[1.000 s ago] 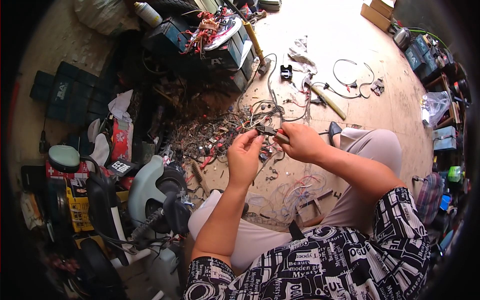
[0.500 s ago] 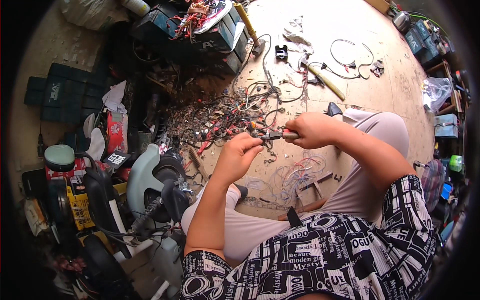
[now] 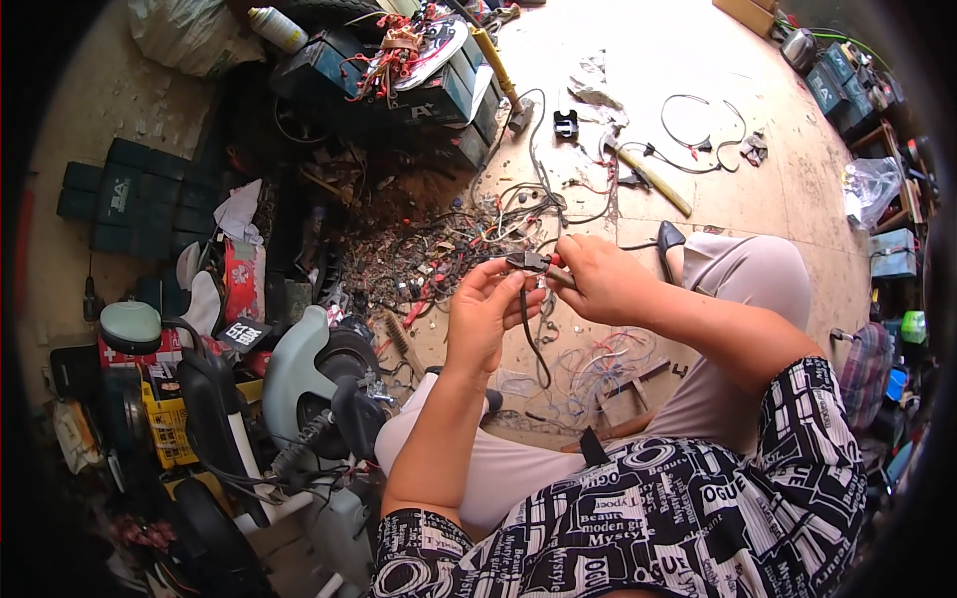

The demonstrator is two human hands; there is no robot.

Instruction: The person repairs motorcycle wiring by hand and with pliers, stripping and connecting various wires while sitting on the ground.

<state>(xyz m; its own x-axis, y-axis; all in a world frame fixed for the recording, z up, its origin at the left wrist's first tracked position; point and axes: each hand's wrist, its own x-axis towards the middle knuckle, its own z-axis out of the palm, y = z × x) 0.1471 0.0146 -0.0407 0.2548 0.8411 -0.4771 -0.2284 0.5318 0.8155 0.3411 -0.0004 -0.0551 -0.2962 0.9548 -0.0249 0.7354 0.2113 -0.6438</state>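
Note:
My right hand is wrapped round the handles of a pair of pliers, whose dark metal jaws point left toward my other hand. My left hand pinches a black cable right beside the jaws, its fingers curled and partly spread. Below those fingers the cable hangs in a bend. Whether the jaws bite on the cable is too small to tell. Beneath both hands lies a heap of cut wires and small scraps on the floor.
A yellow-handled hammer and a looped black cable lie on the floor ahead. Thin clear and coloured wires lie between my legs. At left stands a grey scooter part with a wheel. Dark battery boxes are stacked behind the heap.
My left hand has turned, its fingers opening somewhat, and the black cable now hangs below it. The pliers have tilted, with the jaws raised a little. The whole view has shifted slightly.

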